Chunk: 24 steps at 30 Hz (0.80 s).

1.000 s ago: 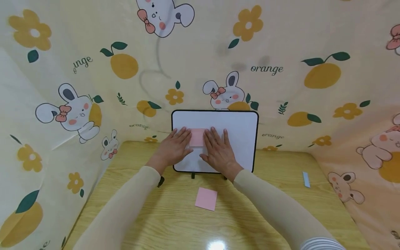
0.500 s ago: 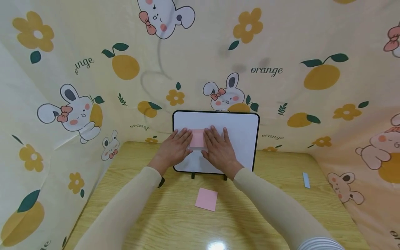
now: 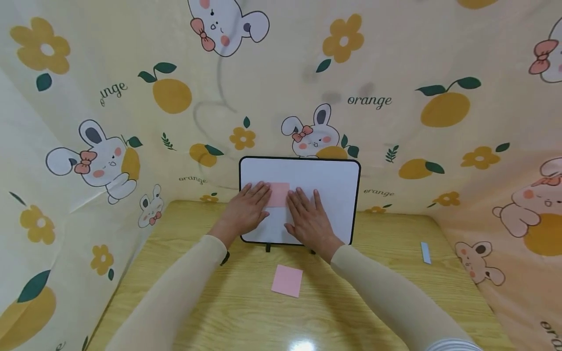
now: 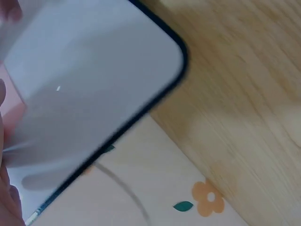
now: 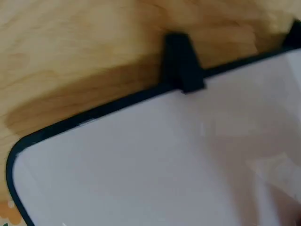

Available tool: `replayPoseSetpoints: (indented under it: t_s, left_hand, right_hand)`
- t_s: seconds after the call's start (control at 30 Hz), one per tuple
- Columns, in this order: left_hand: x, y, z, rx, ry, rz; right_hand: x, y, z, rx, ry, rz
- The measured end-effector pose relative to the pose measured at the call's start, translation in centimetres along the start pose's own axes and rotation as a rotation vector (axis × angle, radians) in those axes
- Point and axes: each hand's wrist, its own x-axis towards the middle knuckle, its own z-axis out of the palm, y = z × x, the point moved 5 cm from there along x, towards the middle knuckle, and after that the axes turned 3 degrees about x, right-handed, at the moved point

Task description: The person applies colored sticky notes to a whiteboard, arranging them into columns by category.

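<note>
Right hand (image 3: 311,219) has slid lower, left hand (image 3: 244,210) opposite, both hands straight-fingered, the upper pink note (image 3: 279,195) between them.

The patterned wall covering (image 3: 281,73) is carrying the word "orange" (image 3: 369,100) in dark script, fully legible right of centre. Two smaller "orange" prints (image 3: 192,180) are standing lower, left and right. A creased print (image 3: 115,90), upper left, is showing "inge"; a cropped print (image 3: 551,334), lower right edge, is showing "ora".
</note>
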Motion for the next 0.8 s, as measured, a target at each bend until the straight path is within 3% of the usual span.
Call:
replayPoseSetpoints:
  t_s: [0.1,0.23,0.43,0.63,0.8]
  left_hand:
    - [-0.4,-0.1,0.1,0.006,0.02,0.008]
    - [-0.5,0.0,0.1,0.012,0.024,0.019]
    - [-0.5,0.0,0.3,0.034,0.007,0.018]
    - [-0.9,-0.5,0.4,0.044,-0.046,0.015]
    - [-1.2,0.1,1.0,0.058,-0.015,0.034]
  right_hand:
    - [-0.1,-0.1,-0.3,-0.017,0.047,-0.016]
    - [1.2,-0.6,-1.4,-0.018,0.131,-0.047]
    - [2.9,-1.4,-1.5,-0.004,0.041,-0.075]
    - [1.7,0.0,-0.5,0.024,0.007,0.018]
    - [0.9,-0.2,0.1,0.052,0.011,0.016]
